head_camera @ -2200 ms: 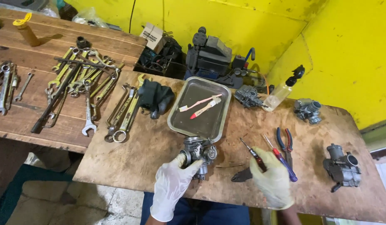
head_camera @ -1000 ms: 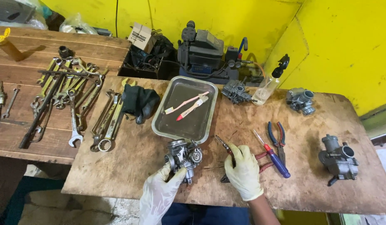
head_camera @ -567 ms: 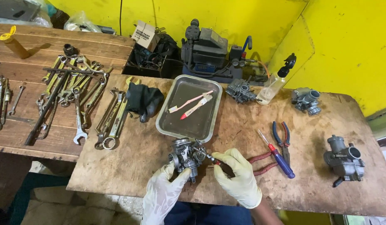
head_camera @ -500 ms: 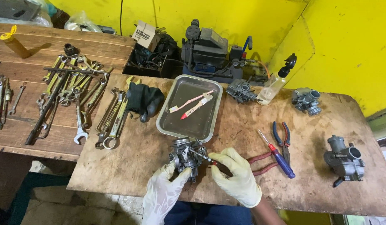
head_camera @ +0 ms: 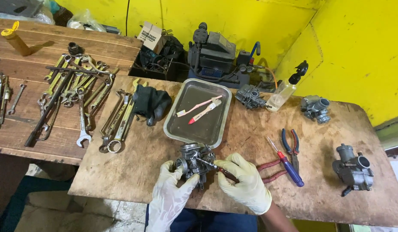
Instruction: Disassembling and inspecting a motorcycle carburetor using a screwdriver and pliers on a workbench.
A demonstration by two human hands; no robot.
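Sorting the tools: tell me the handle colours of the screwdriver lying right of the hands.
The screwdriver has a red and blue handle, red nearer the shaft; the head view shows it clearly.

Materials and finishes, bench view

Both hands wore thin, matt, cream rubber gloves: left hand (head_camera: 168, 198), right hand (head_camera: 246, 185). Carburetor (head_camera: 194, 160) was dull grey cast metal, rough and grimy. Screwdriver (head_camera: 217, 168) had a bare metal shaft and dark handle. Workbench (head_camera: 134, 172) was raw, scuffed, matt wood. Tray (head_camera: 198, 112) was smooth brushed metal with a soft sheen. Toothbrushes (head_camera: 200, 110) looked plastic. Wrenches (head_camera: 81, 101) were worn steel. Black glove (head_camera: 150, 102) looked matt cloth. Plier grips (head_camera: 289, 144) were glossy plastic.
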